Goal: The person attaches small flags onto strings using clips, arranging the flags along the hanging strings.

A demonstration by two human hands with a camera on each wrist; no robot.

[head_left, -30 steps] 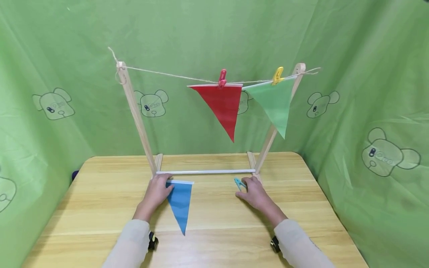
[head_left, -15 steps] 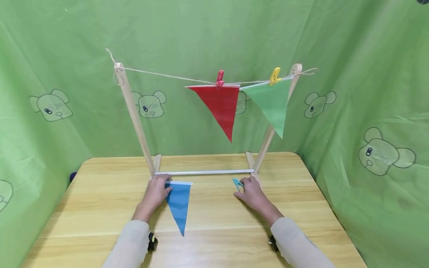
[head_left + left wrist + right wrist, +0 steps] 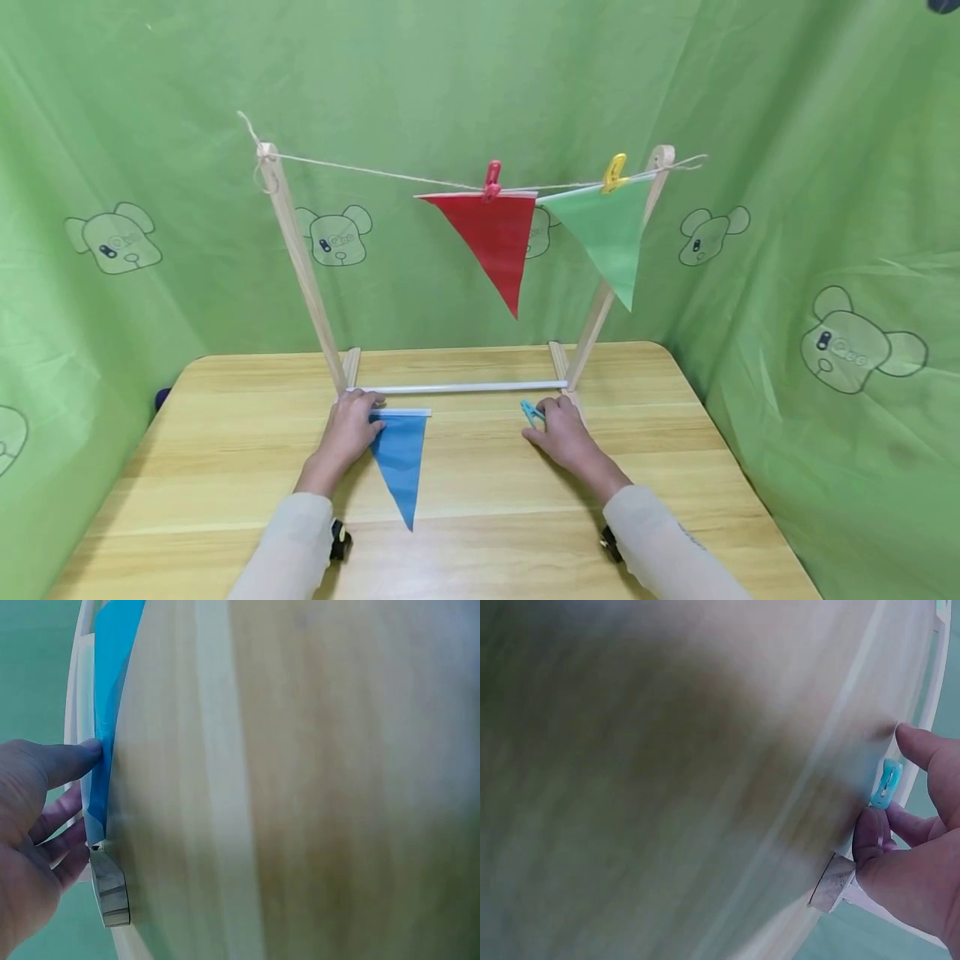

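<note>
A blue triangular pennant point(image 3: 400, 462) with a white top strip lies on the table, its point toward me. My left hand point(image 3: 350, 425) is over its upper left corner; in the left wrist view the thumb point(image 3: 79, 761) lies across the strip, with the fingers on the far side. On the right, my right hand point(image 3: 566, 432) rests beside a light-blue clothespin point(image 3: 532, 412). In the right wrist view the clothespin point(image 3: 886, 784) sits against a fingertip, while the thumb point(image 3: 919, 744) stands apart from it.
A wooden frame's left post point(image 3: 300, 258) and right post point(image 3: 596, 321) carry a string point(image 3: 375, 172). A red pennant point(image 3: 491, 242) hangs from it by a red clothespin point(image 3: 492, 182), a green pennant point(image 3: 611, 233) by a yellow clothespin point(image 3: 615, 173). A white rod point(image 3: 461, 387) joins the feet.
The head view has shifted slightly. Both hands, the blue pennant and the light-blue clothespin keep their places.
</note>
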